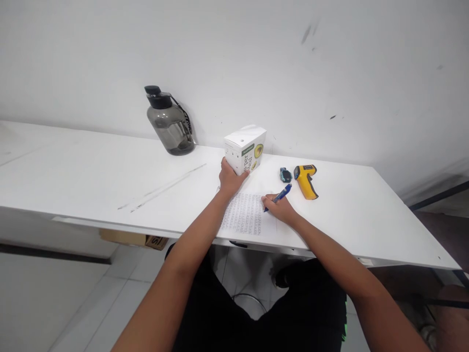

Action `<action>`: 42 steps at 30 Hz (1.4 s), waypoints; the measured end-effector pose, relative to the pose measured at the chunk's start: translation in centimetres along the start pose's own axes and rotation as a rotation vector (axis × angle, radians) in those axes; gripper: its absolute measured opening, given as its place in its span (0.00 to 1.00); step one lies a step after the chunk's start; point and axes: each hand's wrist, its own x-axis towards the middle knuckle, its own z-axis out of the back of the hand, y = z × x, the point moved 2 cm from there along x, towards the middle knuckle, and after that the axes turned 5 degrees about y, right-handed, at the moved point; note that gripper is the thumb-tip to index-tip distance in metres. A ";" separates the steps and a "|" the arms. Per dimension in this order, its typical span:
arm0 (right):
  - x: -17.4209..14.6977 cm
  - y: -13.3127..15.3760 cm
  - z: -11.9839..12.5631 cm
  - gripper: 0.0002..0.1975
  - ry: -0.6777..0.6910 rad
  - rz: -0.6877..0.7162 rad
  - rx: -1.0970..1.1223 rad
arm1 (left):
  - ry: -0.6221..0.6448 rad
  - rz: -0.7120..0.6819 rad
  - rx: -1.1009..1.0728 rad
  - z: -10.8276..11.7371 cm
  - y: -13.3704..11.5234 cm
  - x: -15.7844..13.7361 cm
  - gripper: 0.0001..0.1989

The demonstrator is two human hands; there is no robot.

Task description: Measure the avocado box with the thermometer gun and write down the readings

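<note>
My left hand (pixel 231 178) is wrapped round the lower part of a white box (pixel 242 146), which has avocado pictures and green lettering on its side. The box is tilted a little. Between the fingers of my right hand (pixel 279 207) is a blue pen (pixel 283 192), its tip at the right side of a sheet of paper (pixel 244 215). Columns of small handwritten marks cover much of that sheet, which lies near the front edge of the table. Whether the box touches the table is hard to tell.
On the white table (pixel 91 171), a yellow infrared thermometer (pixel 306 182) lies to the right, beside a small watch (pixel 285 175). A grey water bottle (pixel 171 124) with a black lid stands by the wall. A cardboard box (pixel 128 238) shows under the table.
</note>
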 end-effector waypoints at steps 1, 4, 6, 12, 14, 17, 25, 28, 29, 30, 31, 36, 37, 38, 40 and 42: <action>0.0 0.0 0.0 0.17 -0.010 -0.004 -0.005 | 0.001 0.001 0.003 0.0 0.0 0.0 0.47; 0.0 0.2 0.0 0.17 -0.027 -0.001 -0.022 | 0.003 -0.001 0.008 0.0 -0.1 0.0 0.46; -0.1 0.2 0.1 0.17 -0.041 0.009 -0.016 | 0.001 -0.001 0.008 0.0 0.0 0.0 0.46; 0.0 0.0 0.0 0.18 -0.043 -0.012 -0.007 | 0.005 -0.005 0.010 0.0 0.0 0.0 0.46; 0.0 0.0 0.0 0.18 -0.049 -0.026 -0.014 | 0.000 -0.011 0.009 0.0 0.0 0.0 0.46; 0.0 0.1 0.0 0.17 -0.061 -0.022 -0.020 | -0.008 -0.015 0.007 0.0 0.1 0.1 0.47; 0.0 -0.2 -0.1 0.18 -0.074 0.001 -0.019 | -0.005 -0.006 0.001 0.0 -0.1 0.0 0.47; 0.0 -0.2 -0.1 0.18 -0.080 -0.003 0.001 | -0.001 -0.001 0.001 0.1 -0.2 0.0 0.47; 0.0 -0.2 -0.1 0.18 -0.082 -0.007 0.005 | -0.001 0.000 0.000 0.1 -0.2 0.0 0.47; 0.0 -0.2 -0.1 0.18 -0.085 -0.010 0.005 | -0.001 -0.001 -0.004 0.1 -0.2 0.0 0.47; 0.0 -0.2 -0.1 0.18 -0.088 -0.013 0.001 | -0.002 -0.001 -0.009 0.1 -0.2 0.0 0.47; 0.0 -0.2 -0.1 0.18 -0.073 -0.011 -0.021 | -0.008 0.004 -0.027 0.0 -0.2 -0.1 0.48; 0.0 -0.3 -0.1 0.18 -0.061 -0.004 -0.023 | -0.005 0.005 -0.022 0.0 -0.2 -0.1 0.48; 0.0 -0.3 -0.2 0.18 -0.048 0.003 -0.024 | -0.003 0.007 -0.015 0.0 -0.3 -0.1 0.48; 0.0 -0.4 -0.2 0.19 -0.026 0.004 -0.014 | 0.003 0.012 -0.003 0.1 -0.3 -0.1 0.47; 0.0 -0.5 -0.2 0.19 -0.027 -0.017 0.011 | 0.007 0.016 0.001 0.1 -0.3 -0.1 0.47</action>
